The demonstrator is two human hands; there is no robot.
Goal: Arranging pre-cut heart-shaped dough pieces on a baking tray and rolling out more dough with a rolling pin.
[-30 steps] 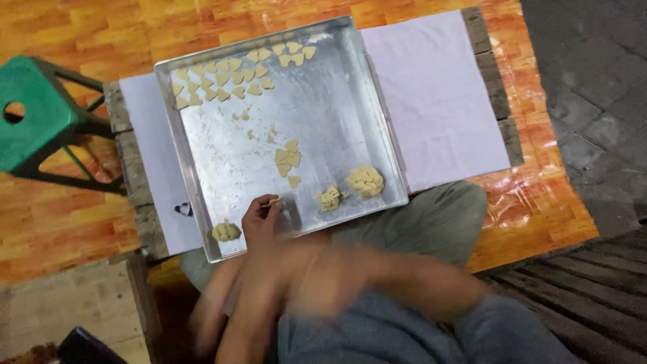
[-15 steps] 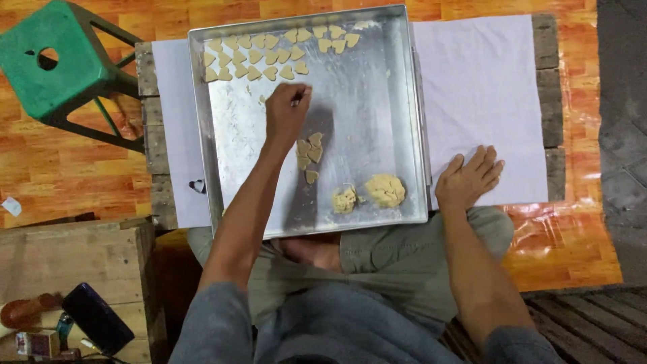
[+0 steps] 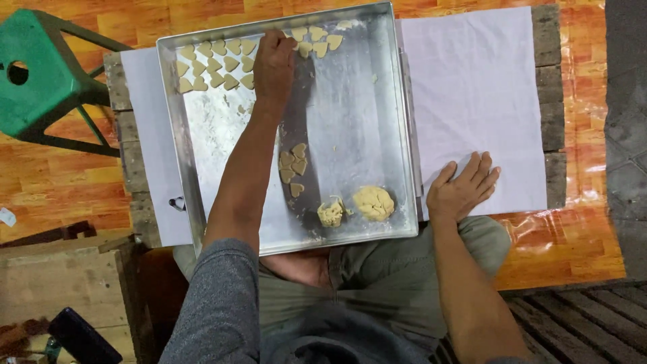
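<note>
Looking down from the head cam, near to far: two dough lumps (image 3: 364, 204) sit at the near edge of the metal tray (image 3: 350, 128), with a small cluster of loose heart cutouts (image 3: 293, 168) just beyond them. Right hand (image 3: 461, 190) lies flat on the white paper (image 3: 478, 87) just beside the tray's right wall, fingers spread, holding nothing. Left hand (image 3: 273, 64) is stretched to the far edge, among the rows of heart-shaped dough pieces (image 3: 216, 64). Fingers are curled down with the tips hidden; can't tell if they pinch a piece or only press on the tray. Judging by look, the hearts are thin, soft and light, easy to dent or tear. Best lifted by the edges with a light fingertip pinch, not squeezed on the flat. Green stool (image 3: 37, 71) stands off to the left on the orange floor.
</note>
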